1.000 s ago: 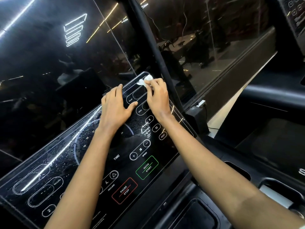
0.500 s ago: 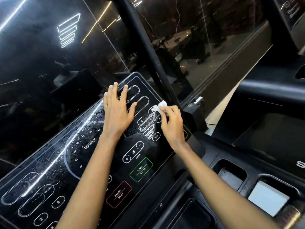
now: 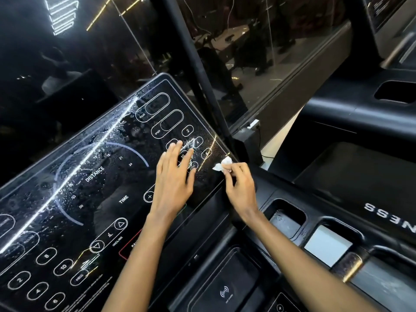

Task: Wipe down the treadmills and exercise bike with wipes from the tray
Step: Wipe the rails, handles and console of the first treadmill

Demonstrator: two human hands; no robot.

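Note:
A glossy black treadmill console (image 3: 94, 181) slopes across the left and middle of the view, its panel speckled with wet droplets. My left hand (image 3: 174, 176) lies flat on the panel, fingers straight, over the number buttons. My right hand (image 3: 238, 183) pinches a small crumpled white wipe (image 3: 221, 165) at the console's right edge, low on the panel. The wipe touches the glass near the corner.
A black upright post (image 3: 198, 70) rises just behind the console's right corner. Recessed pockets (image 3: 288, 219) and a phone pad (image 3: 225, 287) sit in the black tray below right. A second treadmill (image 3: 360, 113) stands on the right, beyond a glass wall (image 3: 270, 52).
My right hand has dragged the wipe from the console's top corner down along its right edge. My left hand slid down the panel to the number buttons.

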